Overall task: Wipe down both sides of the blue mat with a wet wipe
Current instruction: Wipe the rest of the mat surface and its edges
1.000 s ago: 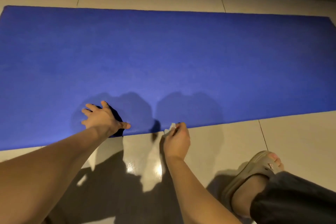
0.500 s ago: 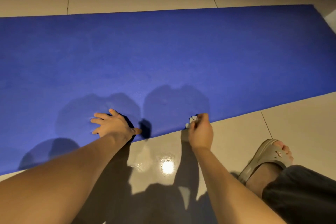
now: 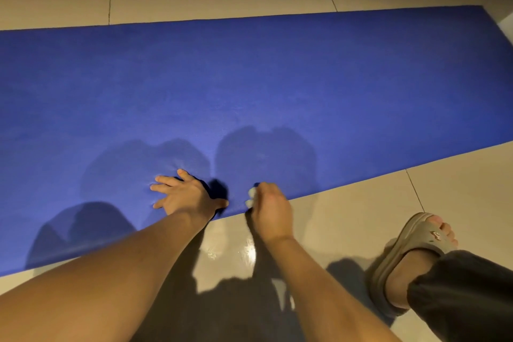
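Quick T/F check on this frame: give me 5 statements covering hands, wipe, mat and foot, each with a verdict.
1. The left hand lies flat, fingers spread, on the blue mat. True.
2. The right hand holds nothing. False: its fingers are curled round a wet wipe.
3. The wet wipe is at the mat's far edge. False: it is at the near edge, beside the left hand.
4. The mat is rolled up. False: it lies unrolled and flat on the tiled floor.
5. A foot in a sandal is on the floor, off the mat. True.
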Tool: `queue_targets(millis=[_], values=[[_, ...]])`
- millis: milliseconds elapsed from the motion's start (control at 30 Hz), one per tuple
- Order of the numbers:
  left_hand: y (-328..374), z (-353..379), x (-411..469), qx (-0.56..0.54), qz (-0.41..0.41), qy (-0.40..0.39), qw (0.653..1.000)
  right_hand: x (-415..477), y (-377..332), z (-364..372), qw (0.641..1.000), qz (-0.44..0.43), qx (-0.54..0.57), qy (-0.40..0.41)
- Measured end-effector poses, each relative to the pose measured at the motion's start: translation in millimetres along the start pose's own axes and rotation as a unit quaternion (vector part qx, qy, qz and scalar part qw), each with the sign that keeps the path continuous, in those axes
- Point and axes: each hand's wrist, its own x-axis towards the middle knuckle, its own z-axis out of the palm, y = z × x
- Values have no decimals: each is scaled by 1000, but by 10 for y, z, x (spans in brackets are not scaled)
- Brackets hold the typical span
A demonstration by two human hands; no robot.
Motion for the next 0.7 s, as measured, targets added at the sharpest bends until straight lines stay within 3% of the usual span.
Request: queue_targets(millis=[133, 267, 400, 567, 633, 700], values=[[-7, 3, -22, 8, 7, 4, 1000, 337, 678, -501, 987, 138, -30, 78], [-7, -11, -37, 10, 10, 1, 1000, 410, 743, -561, 979, 169, -65, 98], [-13, -32, -47, 22, 16, 2, 1000, 151, 187, -92, 994, 77, -20, 77], [2, -38, -39, 29, 11, -9, 999, 99, 40, 38, 993, -94, -75, -3], [4, -36, -36, 32, 11, -7, 999, 275, 238, -108, 987, -103, -122, -4], [2, -29, -34, 39, 12, -4, 999, 499, 456, -322, 989, -37, -136, 33]])
